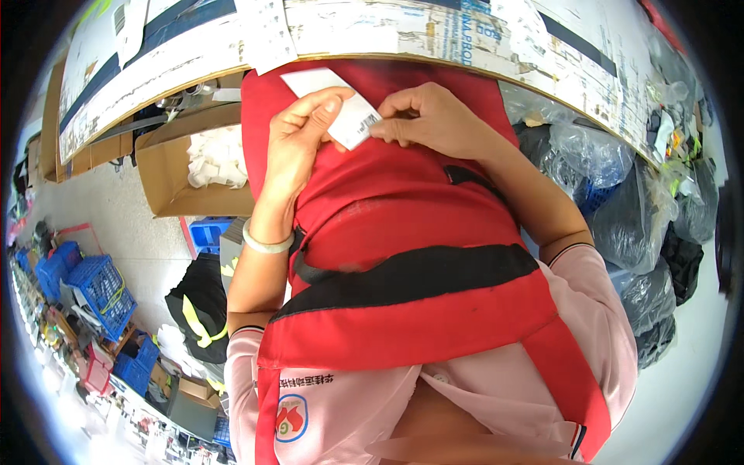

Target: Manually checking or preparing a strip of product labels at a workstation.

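Observation:
A white card-like label (pixel 346 114) with a small printed black code at its lower corner is held above my red apron (pixel 403 201). My left hand (pixel 304 128) pinches its left side between thumb and fingers. At the coded corner, my right hand (pixel 422 120) has thumb and index finger closed on the label's edge. Both hands are close together over my lap, just short of the worktable's near edge. Parts of the label are covered by my left fingers. A pale bangle (pixel 266 239) circles my left wrist.
Ahead runs a worn white worktable (pixel 372 37) patched with tape, a paper strip (pixel 266 35) hanging over its edge. An open cardboard box (pixel 167 167) with white pieces stands at left. Blue crates (pixel 105 291) are farther left. Filled plastic bags (pixel 628 209) crowd the right.

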`<move>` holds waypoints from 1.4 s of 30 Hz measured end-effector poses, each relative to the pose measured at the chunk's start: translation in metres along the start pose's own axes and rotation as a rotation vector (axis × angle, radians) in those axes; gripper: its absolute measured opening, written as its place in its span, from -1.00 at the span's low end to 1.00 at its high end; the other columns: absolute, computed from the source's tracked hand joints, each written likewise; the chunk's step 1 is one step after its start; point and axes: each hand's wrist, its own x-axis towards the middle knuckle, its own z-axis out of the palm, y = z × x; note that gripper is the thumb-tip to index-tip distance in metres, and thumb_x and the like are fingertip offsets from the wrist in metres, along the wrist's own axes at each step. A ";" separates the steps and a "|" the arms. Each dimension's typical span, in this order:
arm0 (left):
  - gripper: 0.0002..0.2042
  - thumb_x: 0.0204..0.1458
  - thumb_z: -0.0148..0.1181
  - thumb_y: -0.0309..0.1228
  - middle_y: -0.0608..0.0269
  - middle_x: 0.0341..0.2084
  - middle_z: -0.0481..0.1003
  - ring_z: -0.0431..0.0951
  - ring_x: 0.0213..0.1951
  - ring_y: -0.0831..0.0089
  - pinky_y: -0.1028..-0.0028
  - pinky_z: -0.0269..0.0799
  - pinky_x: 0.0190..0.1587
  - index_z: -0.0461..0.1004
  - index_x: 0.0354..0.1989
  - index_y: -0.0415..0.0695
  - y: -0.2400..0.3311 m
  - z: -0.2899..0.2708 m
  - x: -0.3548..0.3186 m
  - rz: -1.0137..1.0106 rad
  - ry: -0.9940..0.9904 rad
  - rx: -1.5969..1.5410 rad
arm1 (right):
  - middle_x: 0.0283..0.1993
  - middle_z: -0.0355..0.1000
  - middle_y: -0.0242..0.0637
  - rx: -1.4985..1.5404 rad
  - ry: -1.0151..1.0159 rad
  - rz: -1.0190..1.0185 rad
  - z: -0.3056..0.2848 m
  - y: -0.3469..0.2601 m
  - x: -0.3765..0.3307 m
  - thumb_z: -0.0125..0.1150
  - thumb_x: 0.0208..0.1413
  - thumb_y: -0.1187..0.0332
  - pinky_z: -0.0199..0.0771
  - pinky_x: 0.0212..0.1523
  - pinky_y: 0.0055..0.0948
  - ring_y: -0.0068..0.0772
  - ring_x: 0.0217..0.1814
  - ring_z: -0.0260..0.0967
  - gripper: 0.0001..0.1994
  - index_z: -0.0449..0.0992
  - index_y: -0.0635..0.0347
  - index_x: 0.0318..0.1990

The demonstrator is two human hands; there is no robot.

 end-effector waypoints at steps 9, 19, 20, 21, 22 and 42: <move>-0.87 0.05 0.23 -0.53 0.25 -0.51 0.55 0.49 -0.52 0.61 0.62 0.45 -0.44 0.57 -0.26 -0.31 -0.005 -0.017 -0.007 -0.008 0.007 0.055 | -0.41 0.42 -0.45 0.180 0.281 -0.090 0.022 -0.001 0.019 0.22 0.13 0.33 0.29 -0.40 -0.69 -0.72 -0.42 0.30 -0.84 0.54 0.27 -0.33; -0.64 0.22 0.02 -0.22 0.20 -0.52 0.54 0.48 -0.52 0.57 0.56 0.43 -0.40 0.57 -0.32 -0.32 -0.015 -0.030 -0.004 -0.044 -0.065 -0.096 | -0.38 0.45 -0.42 -0.198 0.382 -0.381 0.004 -0.005 0.027 0.19 0.13 0.40 0.34 -0.34 -0.65 -0.69 -0.36 0.34 -0.91 0.57 0.21 -0.31; -0.64 0.22 0.02 -0.22 0.20 -0.52 0.54 0.48 -0.52 0.57 0.56 0.43 -0.40 0.57 -0.32 -0.32 -0.015 -0.030 -0.003 -0.044 -0.064 -0.098 | -0.40 0.45 -0.42 -0.086 0.406 -0.235 -0.002 -0.010 0.028 0.21 0.12 0.39 0.35 -0.39 -0.66 -0.68 -0.40 0.35 -0.90 0.56 0.22 -0.30; -0.57 0.24 -0.05 -0.16 0.18 -0.51 0.54 0.49 -0.51 0.55 0.56 0.43 -0.38 0.57 -0.31 -0.33 -0.013 -0.030 -0.003 -0.035 -0.025 -0.053 | -0.42 0.45 -0.42 0.026 0.428 -0.089 -0.007 -0.012 0.029 0.22 0.12 0.37 0.36 -0.43 -0.68 -0.68 -0.43 0.36 -0.88 0.56 0.22 -0.29; -0.50 0.26 -0.12 -0.09 0.17 -0.50 0.54 0.49 -0.50 0.54 0.55 0.44 -0.36 0.57 -0.30 -0.34 -0.013 -0.030 -0.003 -0.026 0.015 -0.008 | -0.42 0.45 -0.42 0.026 0.426 -0.088 -0.013 -0.009 0.033 0.22 0.12 0.37 0.36 -0.43 -0.68 -0.68 -0.43 0.36 -0.88 0.56 0.22 -0.29; -0.64 0.21 0.04 -0.20 0.23 -0.48 0.55 0.51 -0.48 0.59 0.63 0.44 -0.41 0.57 -0.28 -0.31 -0.021 -0.034 0.001 -0.092 0.073 -0.019 | -0.46 0.46 -0.31 0.176 0.489 -0.053 -0.038 -0.003 0.062 0.20 0.12 0.36 0.43 -0.53 -0.65 -0.60 -0.52 0.40 -0.82 0.52 0.34 -0.31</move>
